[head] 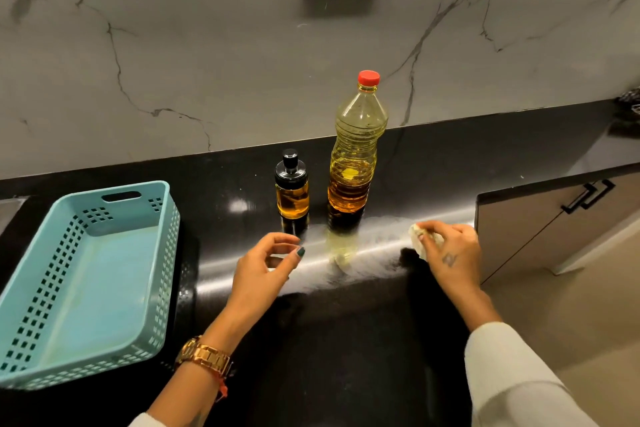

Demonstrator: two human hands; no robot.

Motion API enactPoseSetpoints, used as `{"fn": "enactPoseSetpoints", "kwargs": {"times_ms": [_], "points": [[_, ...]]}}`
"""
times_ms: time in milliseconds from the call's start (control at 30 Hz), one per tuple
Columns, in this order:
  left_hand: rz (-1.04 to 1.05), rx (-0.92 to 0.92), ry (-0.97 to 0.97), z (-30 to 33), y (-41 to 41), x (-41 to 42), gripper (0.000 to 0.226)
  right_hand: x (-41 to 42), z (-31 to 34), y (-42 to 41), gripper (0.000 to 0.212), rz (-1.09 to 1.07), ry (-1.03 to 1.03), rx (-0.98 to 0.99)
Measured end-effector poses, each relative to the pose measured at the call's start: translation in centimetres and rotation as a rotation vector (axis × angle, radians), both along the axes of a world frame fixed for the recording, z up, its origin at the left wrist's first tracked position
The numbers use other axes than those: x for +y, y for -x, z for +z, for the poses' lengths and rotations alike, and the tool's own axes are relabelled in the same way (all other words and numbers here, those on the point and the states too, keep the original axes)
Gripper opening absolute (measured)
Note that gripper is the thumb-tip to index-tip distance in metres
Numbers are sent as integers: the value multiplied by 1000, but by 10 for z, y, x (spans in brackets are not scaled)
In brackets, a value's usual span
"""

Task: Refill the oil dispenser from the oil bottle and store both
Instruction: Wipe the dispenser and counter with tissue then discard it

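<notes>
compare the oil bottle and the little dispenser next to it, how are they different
The oil bottle is far taller, ribbed clear plastic with a red screw cap; the oil dispenser is short and smooth-walled with a black knobbed lid. The bottle stands to the dispenser's right. Both stand upright, closed, on the black counter, holding amber oil.

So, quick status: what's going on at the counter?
Left hand open, empty. Right hand grips a wad. Oil bottle and dispenser capped, upright, apart. Basket waits, nothing blocking.

I see a rose-gold link watch (204, 355) above an orange thread on my left wrist, teal nail polish, white sleeves (512, 378), and a small tattoo on my right hand (450, 255).
</notes>
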State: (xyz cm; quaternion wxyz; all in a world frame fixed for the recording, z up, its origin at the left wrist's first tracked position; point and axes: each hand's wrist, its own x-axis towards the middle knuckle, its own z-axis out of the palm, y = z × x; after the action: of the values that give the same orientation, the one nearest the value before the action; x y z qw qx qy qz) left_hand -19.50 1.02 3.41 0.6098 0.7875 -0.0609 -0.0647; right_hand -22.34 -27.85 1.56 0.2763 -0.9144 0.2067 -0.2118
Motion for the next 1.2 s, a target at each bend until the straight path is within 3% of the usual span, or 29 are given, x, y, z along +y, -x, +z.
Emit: {"fn": "enactPoseSetpoints", "kwargs": {"times_ms": [100, 267, 400, 533, 700, 800, 900, 1033, 1200], "points": [[-1, 1, -10, -2, -2, -1, 15, 11, -23, -9, 18, 121, 56, 78], [28, -2, -38, -7, -4, 2, 15, 17, -32, 18, 34, 383, 170, 33], [64, 0, -41, -11, -6, 11, 15, -21, -29, 33, 40, 346, 114, 70], [66, 8, -53, -13, -8, 11, 16, -31, -28, -14, 44, 227, 48, 151], [41, 3, -49, -9, -9, 3, 15, 15, -25, -30, 34, 376, -53, 201], [48, 1, -54, -9, -9, 4, 16, 11, -30, 8, 44, 547, 48, 118], [70, 1, -67, -11, -7, 9, 17, -21, -27, 31, 48, 472, 67, 111], [74, 9, -78, -14, -5, 13, 16, -37, -22, -9, 45, 296, 185, 147], [52, 12, -89, -13, -3, 8, 15, 34, -11, -46, 34, 435, 229, 217]]}}
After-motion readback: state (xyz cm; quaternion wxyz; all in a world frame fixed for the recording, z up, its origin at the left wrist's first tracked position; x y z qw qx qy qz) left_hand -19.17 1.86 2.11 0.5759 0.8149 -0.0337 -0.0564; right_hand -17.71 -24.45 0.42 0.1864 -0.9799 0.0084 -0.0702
